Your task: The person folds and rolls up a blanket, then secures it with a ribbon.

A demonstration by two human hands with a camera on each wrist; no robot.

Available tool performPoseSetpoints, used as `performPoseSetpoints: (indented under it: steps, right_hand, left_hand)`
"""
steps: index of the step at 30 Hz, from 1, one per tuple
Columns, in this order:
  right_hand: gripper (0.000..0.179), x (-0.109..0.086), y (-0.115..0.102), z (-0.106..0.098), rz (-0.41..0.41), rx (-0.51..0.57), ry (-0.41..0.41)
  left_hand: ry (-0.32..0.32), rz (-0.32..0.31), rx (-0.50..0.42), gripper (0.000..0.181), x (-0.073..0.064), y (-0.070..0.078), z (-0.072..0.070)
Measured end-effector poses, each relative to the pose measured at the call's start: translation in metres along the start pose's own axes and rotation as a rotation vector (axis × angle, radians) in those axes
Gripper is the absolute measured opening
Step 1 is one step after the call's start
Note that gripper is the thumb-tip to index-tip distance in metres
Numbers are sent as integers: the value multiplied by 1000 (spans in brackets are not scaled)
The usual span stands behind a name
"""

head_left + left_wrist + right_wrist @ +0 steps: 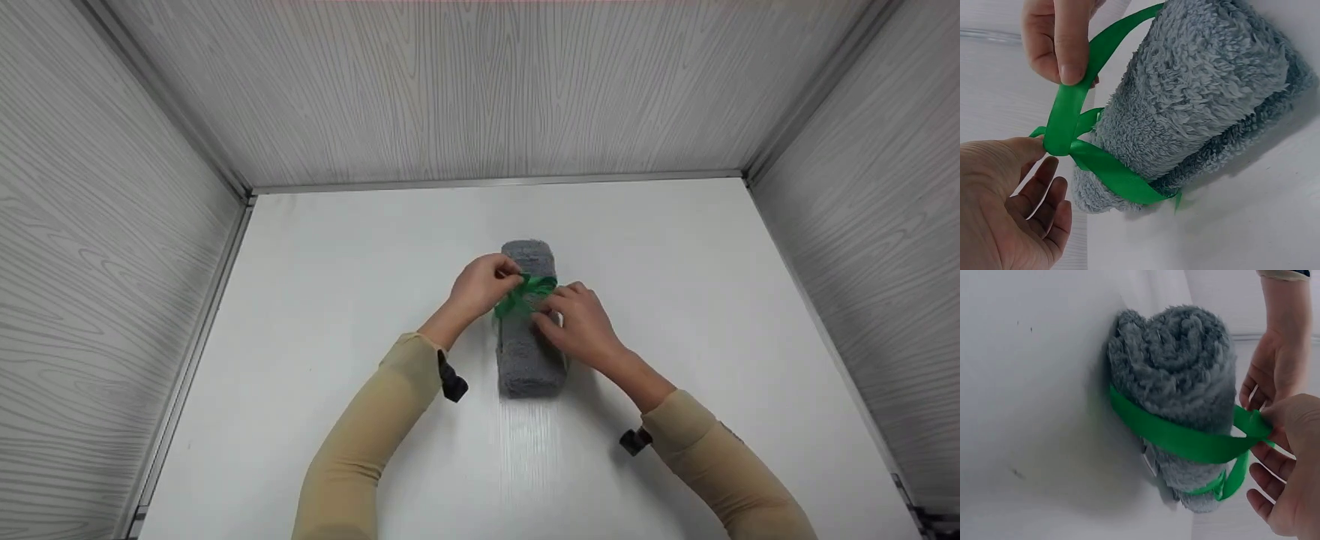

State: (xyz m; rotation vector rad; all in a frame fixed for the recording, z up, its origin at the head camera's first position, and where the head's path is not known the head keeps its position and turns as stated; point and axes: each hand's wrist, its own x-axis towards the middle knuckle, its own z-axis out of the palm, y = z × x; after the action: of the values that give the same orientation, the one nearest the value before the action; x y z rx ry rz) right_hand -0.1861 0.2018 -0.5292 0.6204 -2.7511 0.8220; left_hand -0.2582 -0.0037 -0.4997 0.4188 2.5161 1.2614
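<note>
A grey rolled-up fluffy towel [531,367] lies lengthwise on the white table, its spiral end showing in the right wrist view. Round its middle runs a green ribbon [1123,177], crossed on top with a loop standing up. My left hand [480,287] pinches the ribbon at the crossing between thumb and index finger, the other fingers loosely bent. From the other side my right hand [581,322] pinches a raised stretch of ribbon between thumb and fingers, just above the towel. In the head view the fingers partly cover the crossing.
The white tabletop [360,277] spreads around the towel. Pale wood-grain panels stand at the back [480,90], left [97,262] and right [870,225]. A small black device [452,381] is strapped at the left wrist, another device [635,441] at the right.
</note>
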Motion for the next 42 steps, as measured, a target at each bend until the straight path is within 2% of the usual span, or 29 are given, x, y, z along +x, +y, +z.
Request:
performPoseSetpoints:
  steps: [5, 8, 16, 20, 27, 32, 36, 42]
  right_hand:
    - [13, -6, 14, -17, 64, 120, -85]
    - [15, -7, 22, -27, 112, 155, -138]
    - [19, -5, 38, -45, 209, 112, -203]
    - [20, -3, 44, -48, 217, 52, -199]
    - [22, 2, 56, -36, 217, -85, -134]
    - [21, 9, 59, -21, 251, -130, -109]
    - [19, 14, 57, -12, 263, -133, -119]
    - [21, 18, 52, -5, 220, -76, -125]
  left_hand:
    - [8, 8, 13, 19, -2, -1, 2]
    - [14, 11, 15, 19, -3, -2, 2]
    - [18, 19, 14, 17, -3, -4, 3]
    - [20, 20, 20, 17, -2, -4, 4]
    - [17, 0, 16, 17, -1, -5, 4]
    - [8, -18, 14, 18, 0, -6, 5]
    - [12, -12, 8, 18, 0, -7, 7]
    - [13, -10, 9, 19, 0, -7, 8]
